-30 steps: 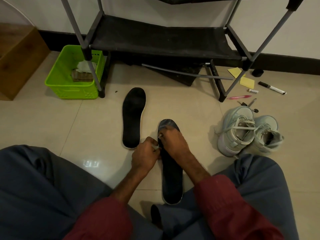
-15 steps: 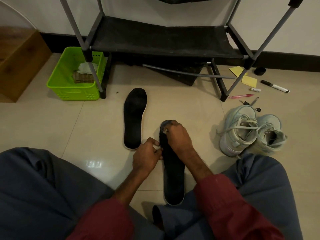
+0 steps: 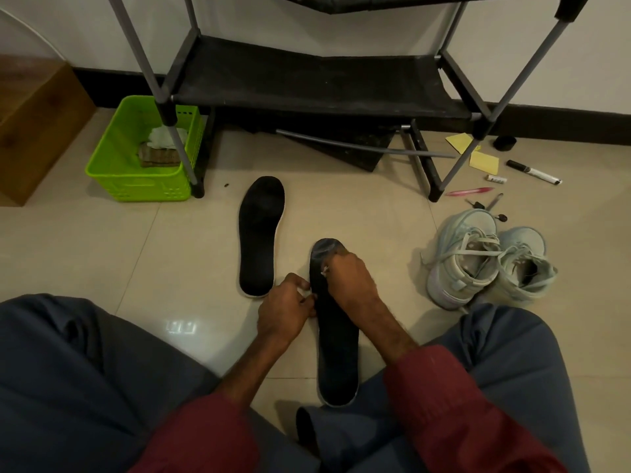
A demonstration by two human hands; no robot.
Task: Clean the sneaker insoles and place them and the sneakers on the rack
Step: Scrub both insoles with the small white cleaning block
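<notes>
Glossy tile floor [image 3: 191, 254]; matt insole [image 3: 259, 233]; plastic basket [image 3: 112, 172].

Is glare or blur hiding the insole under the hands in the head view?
Head view: dim but sharp; the only glare sits on the floor, left of the left hand, off the near insole; wide-angle splays the rack legs; white scrap in right hand barely resolves.

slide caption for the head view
Right hand holds a white wipe on one insole, left hand pinches its edge; other insole and sneakers lie near the rack.
</notes>
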